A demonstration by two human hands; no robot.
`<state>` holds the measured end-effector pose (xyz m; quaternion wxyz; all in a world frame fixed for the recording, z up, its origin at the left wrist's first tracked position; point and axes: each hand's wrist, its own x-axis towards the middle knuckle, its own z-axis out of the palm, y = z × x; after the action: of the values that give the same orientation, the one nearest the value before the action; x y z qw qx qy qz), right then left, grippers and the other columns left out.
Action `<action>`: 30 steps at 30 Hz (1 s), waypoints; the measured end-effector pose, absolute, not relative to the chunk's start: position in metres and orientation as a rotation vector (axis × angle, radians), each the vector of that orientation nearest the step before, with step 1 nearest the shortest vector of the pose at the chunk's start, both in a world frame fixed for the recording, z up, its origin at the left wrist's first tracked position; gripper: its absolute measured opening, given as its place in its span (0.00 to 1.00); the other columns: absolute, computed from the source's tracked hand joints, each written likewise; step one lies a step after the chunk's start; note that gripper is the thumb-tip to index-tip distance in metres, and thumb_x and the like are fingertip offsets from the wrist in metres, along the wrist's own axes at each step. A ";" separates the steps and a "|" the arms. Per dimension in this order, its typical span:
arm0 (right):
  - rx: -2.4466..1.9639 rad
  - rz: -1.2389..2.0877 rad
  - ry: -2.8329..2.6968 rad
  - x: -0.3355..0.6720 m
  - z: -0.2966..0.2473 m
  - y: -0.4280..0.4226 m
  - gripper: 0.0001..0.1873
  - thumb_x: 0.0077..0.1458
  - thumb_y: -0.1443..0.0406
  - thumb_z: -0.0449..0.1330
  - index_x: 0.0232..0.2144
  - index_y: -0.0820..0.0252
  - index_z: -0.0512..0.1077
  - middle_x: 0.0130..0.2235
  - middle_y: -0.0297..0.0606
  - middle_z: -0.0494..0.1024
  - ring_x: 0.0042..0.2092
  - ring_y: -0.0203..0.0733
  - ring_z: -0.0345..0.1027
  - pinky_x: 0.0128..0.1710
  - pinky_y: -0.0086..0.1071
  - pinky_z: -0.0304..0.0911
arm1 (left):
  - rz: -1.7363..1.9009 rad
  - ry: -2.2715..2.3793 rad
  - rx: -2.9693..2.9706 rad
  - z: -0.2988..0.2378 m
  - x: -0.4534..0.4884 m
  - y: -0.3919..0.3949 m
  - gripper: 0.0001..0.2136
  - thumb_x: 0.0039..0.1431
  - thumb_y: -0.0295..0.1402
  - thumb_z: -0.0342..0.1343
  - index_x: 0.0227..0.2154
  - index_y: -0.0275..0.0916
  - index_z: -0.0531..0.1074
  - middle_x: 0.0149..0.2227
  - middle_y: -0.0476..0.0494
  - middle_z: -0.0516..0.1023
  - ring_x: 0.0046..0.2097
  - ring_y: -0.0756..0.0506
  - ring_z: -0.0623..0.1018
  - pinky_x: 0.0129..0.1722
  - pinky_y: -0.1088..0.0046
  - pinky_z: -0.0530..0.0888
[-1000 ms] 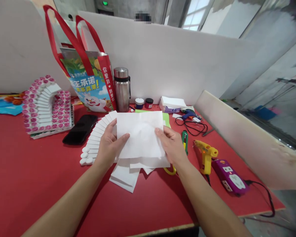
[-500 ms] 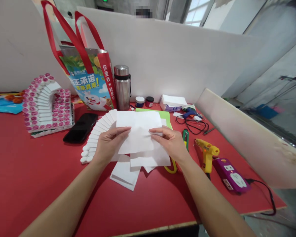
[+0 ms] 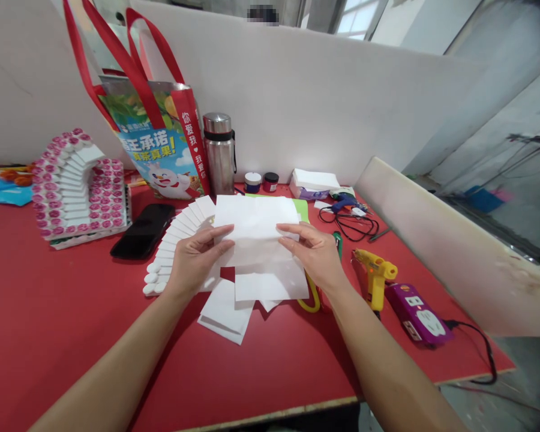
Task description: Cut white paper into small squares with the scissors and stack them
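Observation:
A sheet of white paper (image 3: 255, 216) is held up above the table between my two hands. My left hand (image 3: 197, 255) pinches its left edge between thumb and fingers. At the right edge, my right hand (image 3: 317, 249) grips it the same way. Under it lie more white sheets (image 3: 270, 285) and a folded white piece (image 3: 225, 312). Behind my left hand spreads a white fan-shaped stack of strips (image 3: 171, 240) with round white ends. A yellow scissors handle (image 3: 312, 300) shows partly below my right hand, beside a green cutter (image 3: 338, 243).
A yellow glue gun (image 3: 375, 273) and a purple power strip (image 3: 418, 315) lie at right. A black phone (image 3: 143, 231), a pink-and-white decorated piece (image 3: 81, 192), a printed bag (image 3: 157, 144) and a steel flask (image 3: 219, 156) stand left and behind. Jars (image 3: 252, 182) and tissues (image 3: 315, 181) are at the back.
The held sheet has tilted and bends more at its middle, its lower part dropping behind. My hands have spread slightly apart along its edges. The whole view has shifted a little.

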<state>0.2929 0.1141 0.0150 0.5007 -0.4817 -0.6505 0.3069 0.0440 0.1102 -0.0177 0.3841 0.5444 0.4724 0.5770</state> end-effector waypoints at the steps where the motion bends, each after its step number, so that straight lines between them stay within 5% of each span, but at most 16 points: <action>1: -1.169 0.733 -1.575 0.293 0.015 0.115 0.12 0.54 0.63 0.69 0.43 0.52 0.83 0.40 0.36 0.81 0.36 0.38 0.67 0.35 0.33 0.63 | 1.465 1.215 1.392 -0.018 0.043 0.110 0.18 0.53 0.39 0.71 0.46 0.42 0.83 0.47 0.42 0.84 0.49 0.40 0.81 0.52 0.61 0.78; 16: -1.148 0.569 -1.673 0.295 0.015 0.116 0.07 0.55 0.65 0.68 0.39 0.53 0.83 0.37 0.35 0.80 0.37 0.39 0.71 0.41 0.35 0.68 | 1.600 1.377 1.670 -0.012 0.047 0.106 0.07 0.58 0.36 0.67 0.39 0.45 0.84 0.40 0.49 0.85 0.44 0.44 0.82 0.57 0.57 0.76; 24: -1.120 0.520 -1.697 0.293 0.014 0.116 0.04 0.57 0.66 0.67 0.36 0.54 0.82 0.36 0.35 0.78 0.38 0.39 0.72 0.41 0.35 0.67 | 1.630 1.356 1.729 -0.006 0.050 0.104 0.02 0.58 0.32 0.66 0.33 0.42 0.83 0.35 0.47 0.82 0.40 0.45 0.80 0.48 0.64 0.77; 30: -1.127 0.470 -1.671 0.300 0.022 0.115 0.06 0.56 0.62 0.68 0.30 0.56 0.76 0.51 0.42 0.76 0.53 0.47 0.70 0.49 0.38 0.65 | 1.542 1.252 1.850 0.006 0.039 0.106 0.06 0.57 0.35 0.67 0.30 0.40 0.77 0.52 0.42 0.76 0.56 0.40 0.75 0.58 0.61 0.70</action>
<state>0.2998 0.1148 0.0218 0.5105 -0.4683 -0.6942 0.1954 0.0387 0.1059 0.0055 0.2122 0.6660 0.4507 0.5552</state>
